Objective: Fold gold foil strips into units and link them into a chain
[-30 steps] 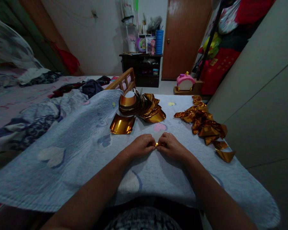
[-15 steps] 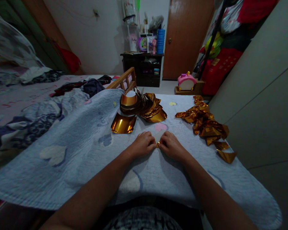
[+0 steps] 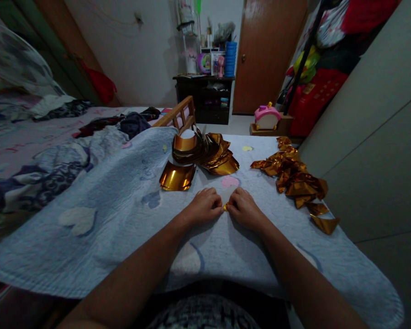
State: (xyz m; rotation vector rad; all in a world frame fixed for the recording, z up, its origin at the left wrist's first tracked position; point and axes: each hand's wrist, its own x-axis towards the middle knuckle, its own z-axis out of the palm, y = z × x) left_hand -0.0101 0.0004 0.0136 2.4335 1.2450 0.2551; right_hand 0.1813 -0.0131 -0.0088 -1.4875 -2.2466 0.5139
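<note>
My left hand (image 3: 206, 204) and my right hand (image 3: 242, 205) face each other low over the blue blanket (image 3: 133, 242), thumbs and fingers pinched. Between them is a sheet of gold foil paper (image 3: 225, 207); a small gold edge shows at the thumbs, and its pale back shows above, between the fingers. Most of the sheet is hidden by my hands. Just beyond, to the left, lies a short stack of curved gold foil sheets (image 3: 177, 177). Behind that sits a larger fanned pile of gold foil sheets (image 3: 210, 153).
Folded gold foil pieces (image 3: 294, 178) form a long heap along the blanket's right side. A wooden rail (image 3: 176, 113) rises behind the sheets. Rumpled clothes (image 3: 106, 130) lie on the bed at left. A pink toy (image 3: 267, 116) stands beyond the far edge; a pale cabinet (image 3: 373, 137) borders the right.
Both hands stay pinched on the foil paper in nearly the same place. The view has shifted very slightly; the piles look unchanged.
</note>
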